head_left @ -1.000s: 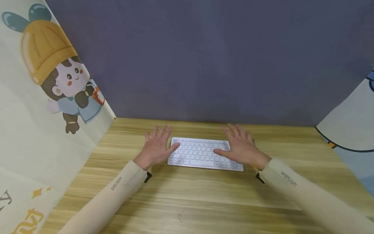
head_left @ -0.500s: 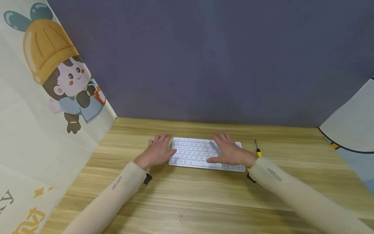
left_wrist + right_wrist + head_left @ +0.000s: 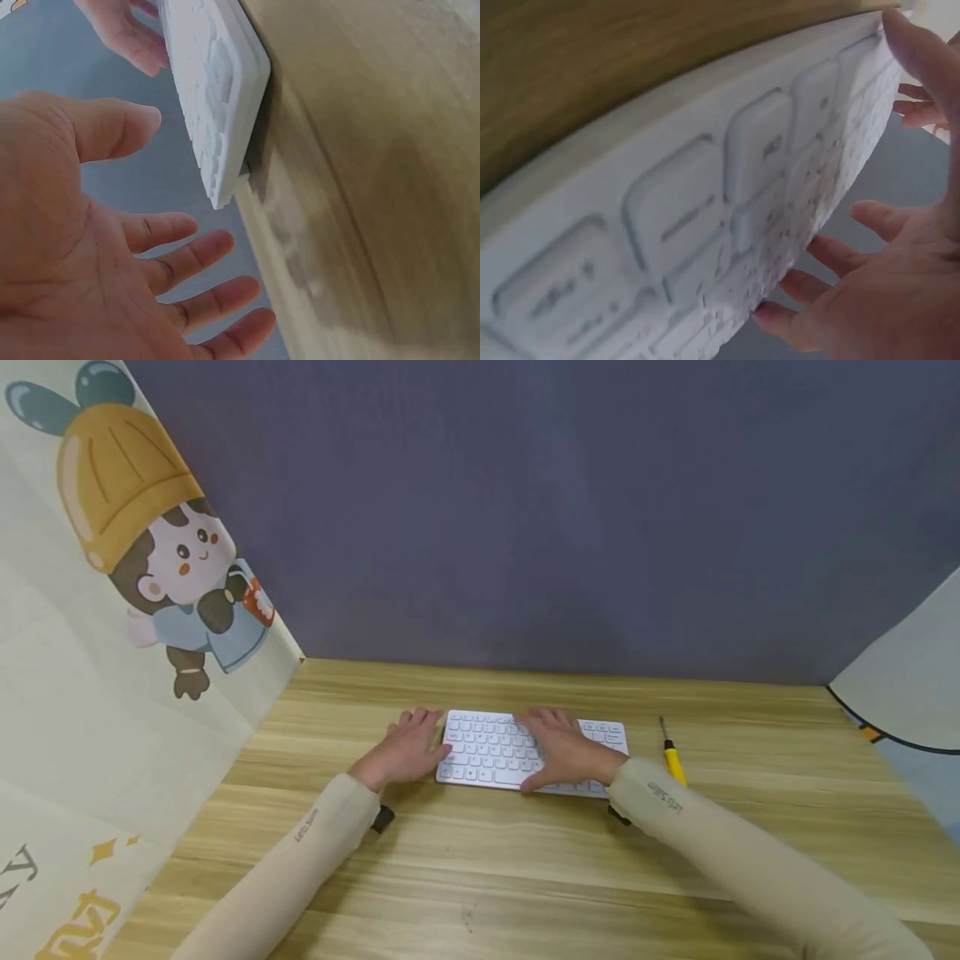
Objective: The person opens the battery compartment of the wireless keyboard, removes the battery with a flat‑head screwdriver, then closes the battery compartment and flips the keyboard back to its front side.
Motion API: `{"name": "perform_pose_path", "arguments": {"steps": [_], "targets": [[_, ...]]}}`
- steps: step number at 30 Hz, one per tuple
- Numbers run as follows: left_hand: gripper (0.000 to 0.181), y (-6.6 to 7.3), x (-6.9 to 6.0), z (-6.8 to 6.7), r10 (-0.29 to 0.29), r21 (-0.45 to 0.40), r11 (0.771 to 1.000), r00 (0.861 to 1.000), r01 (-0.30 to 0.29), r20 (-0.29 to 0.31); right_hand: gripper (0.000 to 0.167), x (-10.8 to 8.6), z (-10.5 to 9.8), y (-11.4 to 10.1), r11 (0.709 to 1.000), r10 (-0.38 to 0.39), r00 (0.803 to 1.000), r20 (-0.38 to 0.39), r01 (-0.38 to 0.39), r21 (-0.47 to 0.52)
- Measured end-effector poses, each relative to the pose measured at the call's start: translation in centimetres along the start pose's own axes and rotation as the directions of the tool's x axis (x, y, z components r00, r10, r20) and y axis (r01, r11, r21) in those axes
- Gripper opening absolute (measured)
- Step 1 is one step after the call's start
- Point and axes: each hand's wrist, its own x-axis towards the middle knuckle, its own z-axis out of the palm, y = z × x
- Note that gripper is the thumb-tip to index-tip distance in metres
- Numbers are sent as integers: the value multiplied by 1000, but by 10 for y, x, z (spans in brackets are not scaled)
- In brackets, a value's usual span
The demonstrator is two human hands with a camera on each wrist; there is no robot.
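Note:
A white keyboard (image 3: 491, 749) lies flat on the wooden table. At its left end is my left hand (image 3: 401, 752), thumb near the keyboard's edge and fingers spread; the left wrist view shows a gap between this hand (image 3: 97, 232) and the keyboard (image 3: 217, 90). Over the keyboard's middle and right part, my right hand (image 3: 562, 752) spans from front to back. In the right wrist view its thumb (image 3: 922, 56) is at the keyboard's front edge, and its loosely spread fingers hover around the keys (image 3: 682, 217). Whether they touch the keys, I cannot tell.
To the right of the keyboard lies a screwdriver (image 3: 673, 764) with a yellow and black handle, its lower end hidden by my right sleeve (image 3: 720, 835). A dark blue-grey panel (image 3: 525, 527) rises behind the table (image 3: 450, 877). A cartoon-printed sheet (image 3: 75, 718) hangs on the left.
My right hand has moved left across the keyboard and lowered towards it, uncovering the screwdriver. My left hand has drawn its thumb back to the keyboard's left edge, fingers less stretched.

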Motion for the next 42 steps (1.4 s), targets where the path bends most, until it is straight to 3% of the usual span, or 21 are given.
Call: {"name": "perform_pose_path", "arguments": {"steps": [11, 18, 28, 36, 42], "targets": [[62, -3, 0, 6, -19, 9, 1000, 1000, 18, 24, 117, 10, 5, -10, 996, 44, 998, 50, -40, -75], [48, -1, 7, 9, 18, 59, 998, 1000, -19, 14, 111, 12, 3, -9, 994, 22, 1000, 2, -21, -109], [43, -1, 12, 11, 30, 56, 998, 999, -32, 27, 111, 7, 3, -5, 994, -4, 1000, -31, 1, -110], [40, -5, 9, 5, 62, -51, 997, 998, -64, -33, 116, 7, -2, -4, 999, -2, 999, -44, 0, -50], [44, -11, 6, 3, 109, -139, 982, 985, -127, -132, 116, 7, -7, -3, 1000, -22, 996, -87, 22, -7]]}}
